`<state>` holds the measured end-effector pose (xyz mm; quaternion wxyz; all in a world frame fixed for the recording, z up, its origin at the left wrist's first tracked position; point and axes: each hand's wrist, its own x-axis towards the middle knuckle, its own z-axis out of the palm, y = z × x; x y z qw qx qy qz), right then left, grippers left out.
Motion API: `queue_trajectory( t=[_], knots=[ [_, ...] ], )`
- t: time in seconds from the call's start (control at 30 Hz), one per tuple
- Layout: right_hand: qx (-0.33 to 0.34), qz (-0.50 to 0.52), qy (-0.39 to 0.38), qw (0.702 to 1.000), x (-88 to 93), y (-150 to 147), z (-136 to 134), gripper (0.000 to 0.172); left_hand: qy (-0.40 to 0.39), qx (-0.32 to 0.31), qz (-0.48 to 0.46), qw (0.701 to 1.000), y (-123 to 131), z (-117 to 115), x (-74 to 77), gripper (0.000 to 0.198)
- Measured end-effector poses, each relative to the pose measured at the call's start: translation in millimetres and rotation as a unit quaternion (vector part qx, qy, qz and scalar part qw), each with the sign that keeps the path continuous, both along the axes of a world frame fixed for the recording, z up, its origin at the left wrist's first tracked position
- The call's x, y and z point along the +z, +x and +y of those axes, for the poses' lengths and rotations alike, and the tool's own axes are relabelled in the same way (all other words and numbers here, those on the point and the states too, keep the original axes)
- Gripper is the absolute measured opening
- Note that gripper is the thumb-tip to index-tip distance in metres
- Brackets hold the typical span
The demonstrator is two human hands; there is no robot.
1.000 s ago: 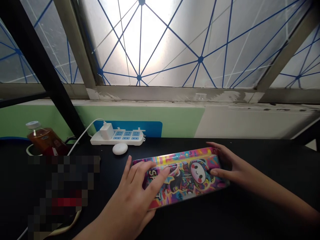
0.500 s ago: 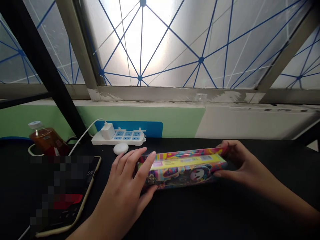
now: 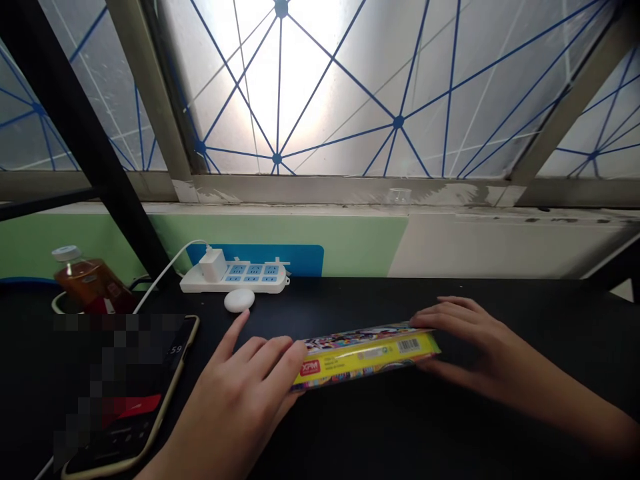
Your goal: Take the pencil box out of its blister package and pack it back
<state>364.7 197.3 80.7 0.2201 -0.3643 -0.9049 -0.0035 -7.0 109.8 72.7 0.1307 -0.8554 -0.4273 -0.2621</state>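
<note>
A long, slim colourful box lies between my two hands, just over the black table. Its narrow yellow side faces me, with a barcode at the right and a red label reading XPM at the left. My left hand is closed around the left end, and one finger sticks up toward a small white oval case. At the other end my right hand pinches the box, fingers along the top edge and thumb beneath. The far side of the box is hidden.
A phone in a pale case lies at the left, partly pixelated. Behind it stands a bottle of amber drink. A white power strip with a plugged-in charger sits along the wall. A black post slants across the left.
The box has turned in my hands: its yellow barcode side, which faced upward, now faces me. It is slightly lower. My right-hand fingers now lie over its top edge.
</note>
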Motion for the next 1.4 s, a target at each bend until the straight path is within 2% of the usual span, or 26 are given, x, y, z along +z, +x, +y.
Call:
queue_trajectory(
  t=[0.13, 0.4, 0.57, 0.63, 0.7, 0.73, 0.8, 0.93, 1.0, 1.07, 1.13, 1.23, 1.27, 1.33, 1.4],
  knots=[
    [0.024, -0.054, 0.087, 0.994, 4.0, -7.0, -6.3, 0.045, 0.003, -0.012, 0.013, 1.000, 0.2, -1.5, 0.9, 0.026],
    [0.066, -0.092, 0.105, 0.988, -7.7, -40.4, -31.1, 0.047, 0.033, -0.046, 0.060, 0.997, 5.7, -4.5, -0.6, 0.017],
    [0.097, -0.149, 0.086, 0.980, -13.5, -66.7, -45.8, 0.060, -0.011, -0.047, 0.079, 0.996, 15.7, -4.7, -8.9, 0.027],
    [0.110, -0.158, 0.063, 0.979, -16.8, -75.5, -49.5, 0.074, -0.033, -0.041, 0.080, 0.995, 17.0, -3.7, -12.2, 0.040],
    [0.123, -0.149, 0.033, 0.981, -18.6, -78.8, -49.9, 0.085, -0.077, -0.027, 0.088, 0.993, 16.6, -1.9, -15.7, 0.063],
    [0.126, -0.141, 0.015, 0.982, -18.3, -77.3, -48.5, 0.085, -0.109, -0.017, 0.098, 0.989, 16.2, -0.7, -17.2, 0.074],
    [0.123, -0.119, -0.015, 0.985, -14.7, -67.1, -42.2, 0.074, -0.183, 0.004, 0.120, 0.976, 15.8, 1.7, -19.0, 0.089],
    [0.076, -0.101, -0.026, 0.992, -0.3, -29.2, -20.5, 0.044, -0.291, 0.039, 0.134, 0.947, 18.3, 4.8, -15.1, 0.086],
    [0.044, -0.117, -0.002, 0.992, 5.4, -16.0, -12.8, 0.042, -0.315, 0.045, 0.131, 0.939, 19.4, 5.0, -12.0, 0.083],
    [0.021, -0.125, 0.044, 0.991, 6.3, -16.4, -12.8, 0.050, -0.324, 0.042, 0.125, 0.937, 18.8, 4.6, -10.8, 0.085],
    [0.029, -0.122, 0.089, 0.988, 0.7, -30.5, -20.6, 0.066, -0.316, 0.042, 0.116, 0.941, 16.6, 4.2, -11.6, 0.085],
    [0.089, -0.128, 0.108, 0.982, -17.1, -59.4, -35.0, 0.098, -0.305, 0.048, 0.104, 0.945, 12.4, 4.1, -12.6, 0.082],
    [0.103, -0.133, 0.104, 0.980, -24.0, -65.2, -37.3, 0.099, -0.307, 0.051, 0.102, 0.945, 11.0, 4.2, -12.0, 0.082],
    [0.105, -0.137, 0.100, 0.980, -36.4, -65.0, -35.9, 0.086, -0.319, 0.059, 0.099, 0.941, 8.1, 4.3, -8.8, 0.082],
    [0.086, -0.135, 0.102, 0.982, -45.8, -47.9, -28.4, 0.073, -0.330, 0.066, 0.093, 0.937, 4.6, 4.1, -4.0, 0.083]
  ],
)
